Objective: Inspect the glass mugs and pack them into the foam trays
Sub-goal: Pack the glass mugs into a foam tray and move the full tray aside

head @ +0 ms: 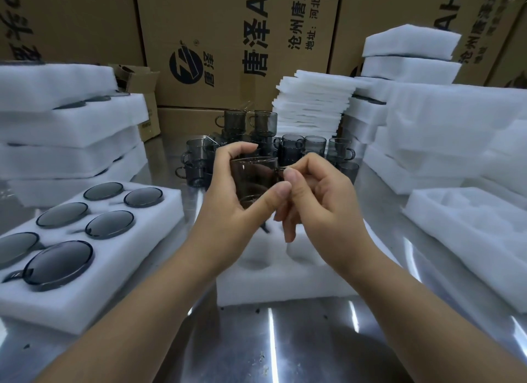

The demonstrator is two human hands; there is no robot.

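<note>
Left hand (228, 200) grips the mug (253, 177), right hand (319, 200) pinches its handle (281, 170), over the centre tray (285, 285), its visible pockets empty. A full tray (119, 257) lies at 8 o'clock; loose mugs (288, 146) wait at 12.

Smoky grey glass mugs (315, 146), white foam trays (119, 257); brown cartons (228, 40) with black print, silvery table (256, 340)

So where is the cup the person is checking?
The glass mug is in the middle of the head view, held by the left hand and the right hand, above a foam tray and in front of the loose mugs.
</note>
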